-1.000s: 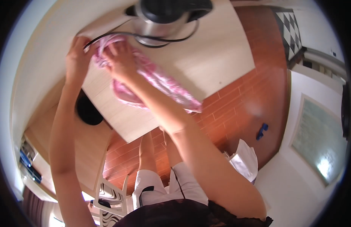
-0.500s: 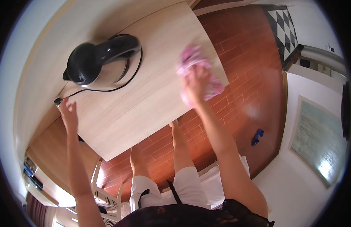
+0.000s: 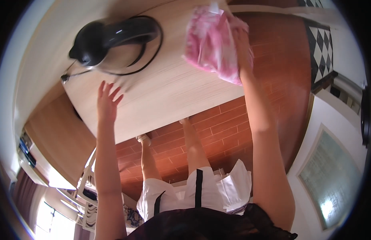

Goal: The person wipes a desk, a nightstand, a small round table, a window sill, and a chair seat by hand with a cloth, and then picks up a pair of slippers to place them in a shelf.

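My right hand (image 3: 243,50) grips one side of a pink and white cloth (image 3: 211,44), which hangs lifted at the far right end of the pale wooden table (image 3: 169,86). Its fingers are partly lost in the folds and blurred. Over the table's left part, my left hand (image 3: 107,103) is empty, its fingers spread. Beyond that hand stands a kettle with a black lid and handle (image 3: 89,42). A black cord (image 3: 157,48) loops round the kettle and ends in a plug (image 3: 65,77) at the table's left edge.
A wooden cabinet (image 3: 59,140) adjoins the table on the left, and a patterned chair (image 3: 89,214) is at lower left. Red-brown tiled floor (image 3: 287,76) lies to the right, with a black-and-white checked patch (image 3: 321,52) beyond. A framed board (image 3: 331,176) is at far right.
My right hand has raised the cloth off the tabletop and carried it farther away and right. My left hand has moved right from beside the plug, its fingers spreading.
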Motion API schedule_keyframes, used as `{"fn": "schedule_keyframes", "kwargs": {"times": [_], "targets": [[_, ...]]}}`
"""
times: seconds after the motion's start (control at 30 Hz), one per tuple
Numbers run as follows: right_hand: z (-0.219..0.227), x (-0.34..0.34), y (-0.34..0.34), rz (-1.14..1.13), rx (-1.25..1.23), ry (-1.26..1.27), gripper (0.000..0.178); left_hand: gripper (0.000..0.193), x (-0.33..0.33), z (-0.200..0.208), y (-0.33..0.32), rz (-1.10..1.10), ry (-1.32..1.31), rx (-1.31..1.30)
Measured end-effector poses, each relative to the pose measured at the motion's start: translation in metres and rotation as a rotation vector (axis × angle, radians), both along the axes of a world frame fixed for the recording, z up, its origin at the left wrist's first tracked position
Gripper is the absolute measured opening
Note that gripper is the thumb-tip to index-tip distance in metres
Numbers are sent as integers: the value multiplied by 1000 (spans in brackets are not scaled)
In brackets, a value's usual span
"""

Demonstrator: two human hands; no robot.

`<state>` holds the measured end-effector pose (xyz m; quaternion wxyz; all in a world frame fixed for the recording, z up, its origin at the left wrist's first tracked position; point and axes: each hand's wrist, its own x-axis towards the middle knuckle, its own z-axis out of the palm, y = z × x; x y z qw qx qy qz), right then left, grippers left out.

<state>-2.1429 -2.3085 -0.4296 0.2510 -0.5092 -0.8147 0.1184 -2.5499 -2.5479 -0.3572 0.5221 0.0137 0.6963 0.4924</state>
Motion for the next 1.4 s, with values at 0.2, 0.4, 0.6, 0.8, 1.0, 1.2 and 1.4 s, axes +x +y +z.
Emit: {"fn": "schedule_keyframes", "kwargs": {"times": [0.2,0.4,0.6,0.8,1.0,1.2,1.4], "targets": [[21,-104,-176,-459,-256,-8,40,37,9,10,-126,42,-3,-46],[23,-326,-308,-132,-295,62,43,37,-44,30,-279,167,-115,-137],[38,-579,-436,548,-482,639,33,42,-144,11,-366,404,-230,-88],[123,-502,-431,182,-1556,1227,48,27,-186,71,-393,132,-187,133],[132,-364,-308,-232,-197,23,52,25,-189,96,-324,24,-113,152],[51,-376,-338,192,-100,-268,61,50,-142,67,-162,-176,68,172],[40,-284,-306,377,-255,189,40,107,-72,70,31,-320,559,501]]}}
